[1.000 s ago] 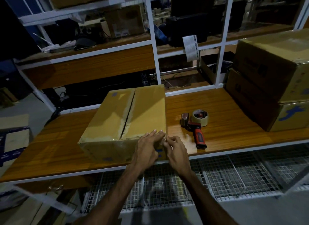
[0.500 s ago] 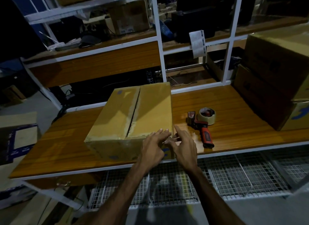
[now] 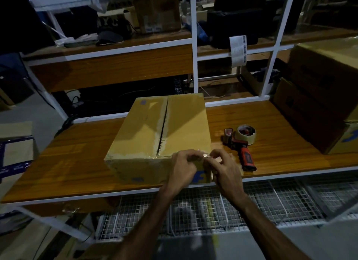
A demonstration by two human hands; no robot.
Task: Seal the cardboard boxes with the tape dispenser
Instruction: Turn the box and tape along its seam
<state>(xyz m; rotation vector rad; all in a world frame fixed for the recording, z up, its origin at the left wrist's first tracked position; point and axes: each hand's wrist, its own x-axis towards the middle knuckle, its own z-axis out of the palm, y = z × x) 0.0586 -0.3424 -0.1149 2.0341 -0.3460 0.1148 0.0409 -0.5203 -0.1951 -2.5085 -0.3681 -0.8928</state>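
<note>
Both my left hand point(image 3: 184, 166) & right hand point(image 3: 222, 167) pinch a clear tape scrap at the box point(image 3: 160, 132) near-right top edge; I should press it flat w/o creases, tape dispenser point(image 3: 242, 141) lying idle just right on the bench.

Dim light falls on a wood-grain tabletop point(image 3: 77, 163) framed in white metal uprights point(image 3: 193, 46), with a wooden shelf point(image 3: 116, 46) behind, a wire-mesh rack point(image 3: 271, 199) beneath, and grey floor point(image 3: 23, 112) at far left.
</note>
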